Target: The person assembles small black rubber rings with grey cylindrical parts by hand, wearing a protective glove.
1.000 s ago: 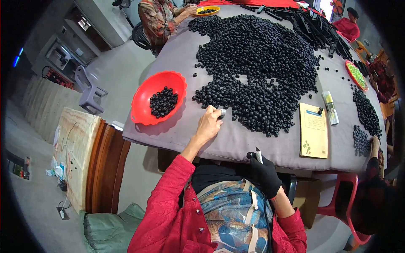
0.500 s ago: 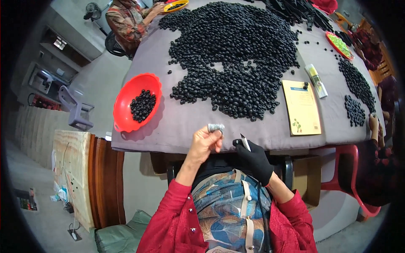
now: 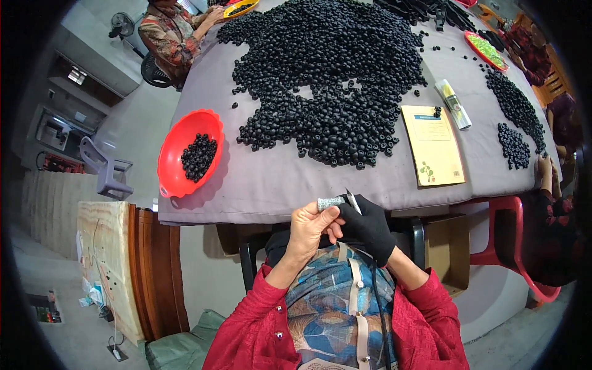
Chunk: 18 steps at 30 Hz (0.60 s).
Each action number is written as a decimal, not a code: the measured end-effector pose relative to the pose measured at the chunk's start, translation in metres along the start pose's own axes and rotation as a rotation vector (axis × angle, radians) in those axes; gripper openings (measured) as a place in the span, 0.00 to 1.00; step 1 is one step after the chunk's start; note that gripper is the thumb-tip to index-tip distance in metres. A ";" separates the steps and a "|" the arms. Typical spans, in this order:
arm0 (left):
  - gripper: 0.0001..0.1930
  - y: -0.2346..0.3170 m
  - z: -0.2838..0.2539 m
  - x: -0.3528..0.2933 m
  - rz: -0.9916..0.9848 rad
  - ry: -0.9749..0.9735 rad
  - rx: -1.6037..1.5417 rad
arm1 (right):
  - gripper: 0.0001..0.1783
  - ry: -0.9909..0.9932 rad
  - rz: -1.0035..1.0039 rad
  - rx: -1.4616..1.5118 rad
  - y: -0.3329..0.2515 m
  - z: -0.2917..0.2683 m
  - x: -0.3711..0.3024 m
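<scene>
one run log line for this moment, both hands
left hand: ungloved, silvery piece at fingers' end | right hand: gloved, grips pointed tool | red bowl: black beads inside

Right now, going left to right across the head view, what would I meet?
Gray chair, red bowl, left hand, gloved right hand, yellow booklet, small cluster of black beads.

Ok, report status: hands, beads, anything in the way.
Right hand, black-gloved, gripping pointed tool. Left hand bare, silvery fingertip wrap, close beside it; can't tell if pinching a bead. Black bead heap ahead; yellow booklet aside, not blocking.
</scene>
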<state>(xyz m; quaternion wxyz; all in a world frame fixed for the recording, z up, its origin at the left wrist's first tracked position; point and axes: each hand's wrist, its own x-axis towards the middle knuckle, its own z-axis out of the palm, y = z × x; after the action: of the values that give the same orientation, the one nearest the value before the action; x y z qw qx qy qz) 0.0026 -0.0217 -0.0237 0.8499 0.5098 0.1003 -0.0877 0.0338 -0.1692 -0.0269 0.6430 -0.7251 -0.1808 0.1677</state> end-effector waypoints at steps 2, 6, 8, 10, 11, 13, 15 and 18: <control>0.07 -0.001 0.003 -0.001 0.027 -0.006 0.008 | 0.12 0.000 0.134 0.191 -0.006 -0.001 0.002; 0.06 0.001 0.006 -0.002 0.040 -0.017 -0.092 | 0.14 0.034 0.238 0.303 -0.016 0.002 0.001; 0.06 0.000 0.001 0.000 0.036 -0.041 -0.161 | 0.16 0.047 0.271 0.478 -0.022 0.003 -0.001; 0.07 0.002 0.000 0.001 0.029 -0.069 -0.229 | 0.17 0.095 0.137 0.338 -0.016 0.005 -0.004; 0.07 0.005 0.001 0.000 0.032 -0.059 -0.216 | 0.18 0.138 0.006 0.196 -0.014 0.005 -0.005; 0.07 0.007 0.000 0.000 0.034 -0.044 -0.203 | 0.18 0.134 0.064 0.302 -0.024 0.000 -0.007; 0.07 0.006 -0.002 0.001 0.078 -0.085 -0.258 | 0.19 0.130 0.123 0.408 -0.030 -0.004 -0.010; 0.08 0.012 0.002 0.000 0.094 -0.143 -0.288 | 0.17 0.072 0.095 0.353 -0.030 -0.004 -0.013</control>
<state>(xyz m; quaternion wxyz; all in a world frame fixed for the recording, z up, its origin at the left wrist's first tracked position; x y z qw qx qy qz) 0.0054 -0.0177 -0.0131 0.9223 0.3793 0.0273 -0.0686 0.0224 -0.1757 0.0038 0.7576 -0.6144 -0.0910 0.2009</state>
